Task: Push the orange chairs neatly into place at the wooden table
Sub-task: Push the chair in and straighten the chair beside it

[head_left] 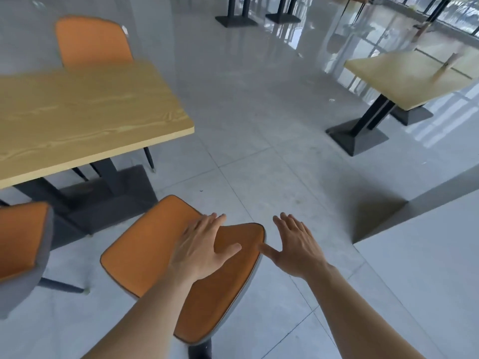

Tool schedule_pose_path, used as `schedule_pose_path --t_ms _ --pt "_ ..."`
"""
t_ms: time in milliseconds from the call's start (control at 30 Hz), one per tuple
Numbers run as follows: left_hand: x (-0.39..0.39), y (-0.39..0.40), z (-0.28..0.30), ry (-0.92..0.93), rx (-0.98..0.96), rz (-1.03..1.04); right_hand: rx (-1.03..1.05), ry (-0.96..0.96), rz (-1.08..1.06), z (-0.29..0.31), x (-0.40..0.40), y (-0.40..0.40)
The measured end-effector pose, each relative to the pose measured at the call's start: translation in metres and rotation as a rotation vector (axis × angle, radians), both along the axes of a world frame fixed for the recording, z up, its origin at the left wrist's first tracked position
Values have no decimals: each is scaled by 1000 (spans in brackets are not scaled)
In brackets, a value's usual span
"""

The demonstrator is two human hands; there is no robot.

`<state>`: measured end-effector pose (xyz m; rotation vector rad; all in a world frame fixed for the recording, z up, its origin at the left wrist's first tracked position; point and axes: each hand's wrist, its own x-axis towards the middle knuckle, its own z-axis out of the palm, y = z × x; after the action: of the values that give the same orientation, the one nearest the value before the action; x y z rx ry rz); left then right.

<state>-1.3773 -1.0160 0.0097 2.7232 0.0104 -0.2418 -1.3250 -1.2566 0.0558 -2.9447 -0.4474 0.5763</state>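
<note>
An orange chair (145, 252) with a grey shell stands just below me, off the near right corner of the wooden table (85, 112). My left hand (202, 247) hovers flat over this chair, fingers straight, above where seat and backrest meet. My right hand (295, 244) is open with fingers spread, just right of the chair's backrest, its thumb close to the edge. A second orange chair (20, 244) sits at the left edge, pulled out from the table. A third orange chair (93, 42) stands tucked in at the table's far side.
The table's dark pedestal base (108, 203) lies on the glossy tiled floor between the chairs. Another wooden table (404, 81) on a black pedestal stands at the right. A white ledge (427, 268) runs along the near right. More table bases stand at the far top.
</note>
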Motion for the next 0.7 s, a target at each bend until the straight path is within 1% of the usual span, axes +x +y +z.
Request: schedule_pose_path --t_ms 167,333,433,500,567,633,700 --pt "-8 5 -15 -10 27 159 30 55 178 -20 32 17" --pt "-44 -11 -25 31 68 375 16 100 459 -37 47 27" --pt "-79 -40 -33 52 36 511 32 135 614 -50 41 24" --pt "-97 -62 -41 84 17 574 50 164 670 -56 41 20" --pt "-115 -99 -63 121 -15 777 43 215 859 -80 45 18" --pt "-123 -112 -70 131 -34 776 17 190 873 -90 48 17" --pt "-124 -113 -72 145 -29 769 20 125 886 -96 49 21"
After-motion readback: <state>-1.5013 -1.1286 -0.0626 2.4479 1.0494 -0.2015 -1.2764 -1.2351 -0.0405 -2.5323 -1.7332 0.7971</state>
